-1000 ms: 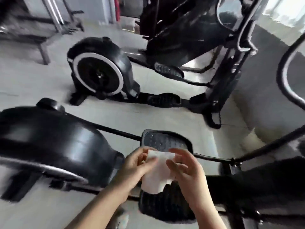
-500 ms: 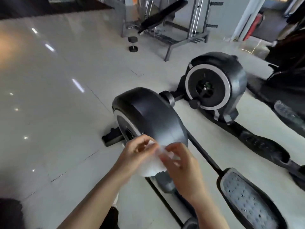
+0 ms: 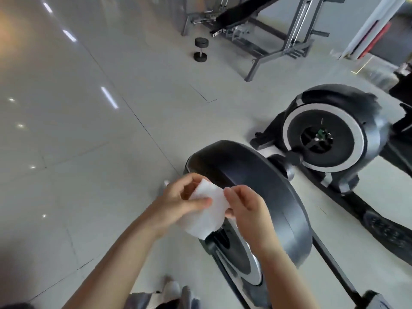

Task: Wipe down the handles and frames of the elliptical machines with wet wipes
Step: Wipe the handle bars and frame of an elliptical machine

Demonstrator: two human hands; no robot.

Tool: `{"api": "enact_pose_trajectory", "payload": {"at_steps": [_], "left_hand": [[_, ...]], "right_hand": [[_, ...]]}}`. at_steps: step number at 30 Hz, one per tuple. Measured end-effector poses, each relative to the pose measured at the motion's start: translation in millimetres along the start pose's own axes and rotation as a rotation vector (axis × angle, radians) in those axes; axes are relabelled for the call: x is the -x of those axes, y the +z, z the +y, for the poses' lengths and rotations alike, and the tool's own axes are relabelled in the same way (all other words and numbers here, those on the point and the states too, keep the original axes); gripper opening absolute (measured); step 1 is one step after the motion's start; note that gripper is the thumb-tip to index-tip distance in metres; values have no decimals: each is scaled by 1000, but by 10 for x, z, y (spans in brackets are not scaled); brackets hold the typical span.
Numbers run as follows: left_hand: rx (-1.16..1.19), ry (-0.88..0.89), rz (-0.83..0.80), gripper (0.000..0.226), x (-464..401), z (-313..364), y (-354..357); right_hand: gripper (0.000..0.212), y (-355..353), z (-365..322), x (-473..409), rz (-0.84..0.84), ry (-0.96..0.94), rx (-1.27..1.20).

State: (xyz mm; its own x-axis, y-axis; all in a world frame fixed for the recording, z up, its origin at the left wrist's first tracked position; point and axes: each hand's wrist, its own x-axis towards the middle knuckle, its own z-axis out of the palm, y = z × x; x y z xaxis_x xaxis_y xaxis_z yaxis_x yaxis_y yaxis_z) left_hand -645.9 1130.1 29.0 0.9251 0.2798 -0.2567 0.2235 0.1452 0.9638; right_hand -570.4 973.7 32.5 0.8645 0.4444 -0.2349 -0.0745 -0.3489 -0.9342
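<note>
Two hands are holding a white wet wipe in the lower middle of the frame.
The left hand is pinching the wipe's left side between thumb and curled fingers, and the right hand is pinching its right edge. Right behind them, the near elliptical machine is showing its round black cover. A second elliptical machine is sitting at the right. A dumbbell and a weight bench are sitting on the floor at the top.
</note>
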Motion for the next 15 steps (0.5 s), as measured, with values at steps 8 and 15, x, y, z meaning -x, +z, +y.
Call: {"api": "enact_pose_trajectory", "payload": {"at_steps": [8, 15], "left_hand": [[-83, 54, 229, 29, -624, 339, -1478], [17, -60, 261, 42, -1621, 467, -2669]], "right_hand": [[51, 1281, -635, -1238, -439, 29, -136], [10, 2150, -971, -2699, -398, -128, -101]]}}
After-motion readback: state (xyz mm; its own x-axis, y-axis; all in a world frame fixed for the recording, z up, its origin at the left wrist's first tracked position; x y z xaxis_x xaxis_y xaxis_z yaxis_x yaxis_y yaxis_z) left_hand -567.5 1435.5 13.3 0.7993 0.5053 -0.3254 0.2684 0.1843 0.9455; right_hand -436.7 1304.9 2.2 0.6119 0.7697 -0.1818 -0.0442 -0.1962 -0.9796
